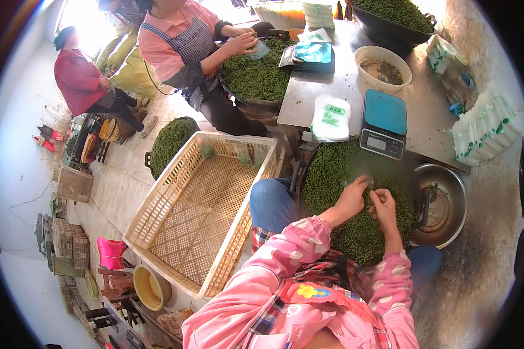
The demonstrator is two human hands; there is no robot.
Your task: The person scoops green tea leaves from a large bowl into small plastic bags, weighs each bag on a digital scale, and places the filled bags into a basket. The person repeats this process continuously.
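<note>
My left hand [350,200] is over a large dark tub heaped with small green peppercorns [332,174]. A clear plastic bag [368,179] shows at its fingertips, partly hidden by the fingers. Close beside it, my right hand [383,207] has thumb and forefinger drawn together near the bag. Whether the right hand grips the bag's edge or some peppercorns, I cannot tell. Just beyond the tub, a digital scale [383,124] with a blue top rests at the table's edge. Left of the scale lies a stack of printed plastic bags [331,118], overhanging the edge.
A cream plastic crate [201,205] on my left holds a few filled bags [244,157] at its far end. The metal table [308,94] bears a white basin [382,65] and bag bundles [484,124]. A steel bowl [456,205] stands right of the tub. A co-worker [179,48] sits opposite.
</note>
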